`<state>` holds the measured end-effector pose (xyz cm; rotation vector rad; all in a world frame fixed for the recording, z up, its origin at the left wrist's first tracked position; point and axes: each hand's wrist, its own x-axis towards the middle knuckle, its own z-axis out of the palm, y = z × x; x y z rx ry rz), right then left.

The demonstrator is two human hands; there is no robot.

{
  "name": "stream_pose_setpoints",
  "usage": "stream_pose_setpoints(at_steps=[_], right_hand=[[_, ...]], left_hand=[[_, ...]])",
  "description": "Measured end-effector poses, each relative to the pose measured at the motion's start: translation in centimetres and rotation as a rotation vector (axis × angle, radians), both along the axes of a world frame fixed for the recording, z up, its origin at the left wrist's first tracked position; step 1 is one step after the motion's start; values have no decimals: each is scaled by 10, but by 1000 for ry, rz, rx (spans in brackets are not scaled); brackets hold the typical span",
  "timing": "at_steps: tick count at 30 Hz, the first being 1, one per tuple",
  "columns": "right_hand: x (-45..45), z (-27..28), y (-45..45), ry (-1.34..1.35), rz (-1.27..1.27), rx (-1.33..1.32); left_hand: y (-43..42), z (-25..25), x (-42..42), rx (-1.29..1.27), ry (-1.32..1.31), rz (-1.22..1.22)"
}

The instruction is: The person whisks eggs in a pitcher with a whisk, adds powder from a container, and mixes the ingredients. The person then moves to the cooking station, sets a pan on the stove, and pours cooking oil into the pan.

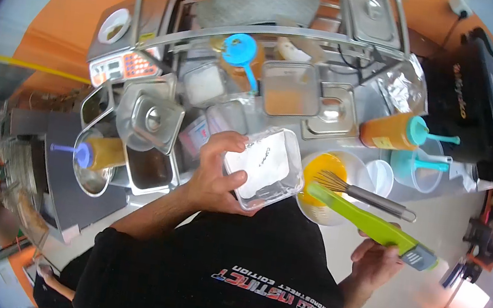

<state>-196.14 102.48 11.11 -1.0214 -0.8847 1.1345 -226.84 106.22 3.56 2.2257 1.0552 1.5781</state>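
Note:
My left hand (218,178) is wrapped round a clear square container (264,168) of white powder, with dark writing on it. In my right hand (376,260) is a long lime-green utensil (369,225) with a grey end, its tip over the bowl. Just right of the container, a translucent bowl (351,169) holds yellow liquid (325,168). A metal whisk (372,200) leans in that bowl, its handle out to the right, close to the green utensil.
Metal pans (151,169) and a purple-capped bottle (101,154) stand at the left. Behind are a scale (125,69), a blue-topped bottle (240,52) and a lidded container (291,91). An orange bottle (388,131) lies at the right. Another person's arm (57,284) shows lower left.

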Motion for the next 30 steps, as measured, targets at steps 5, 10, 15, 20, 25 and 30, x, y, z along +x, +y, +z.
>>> stream_pose_setpoints(at_steps=[5, 10, 15, 20, 25, 30], right_hand=[[5, 18, 7, -544, 119, 99], [-2, 14, 11, -909, 83, 246], [18, -2, -2, -491, 89, -69], [13, -41, 6, -111, -86, -73], [4, -58, 4, 170, -49, -253], [-1, -63, 3, 334, -63, -321]], left_hand=[[29, 3, 37, 92, 33, -99], [42, -9, 61, 193, -9, -147], [52, -6, 74, 209, -93, -181], [55, -8, 86, 249, -64, -225], [56, -14, 92, 206, -3, -289], [53, -23, 95, 152, 15, -235]])
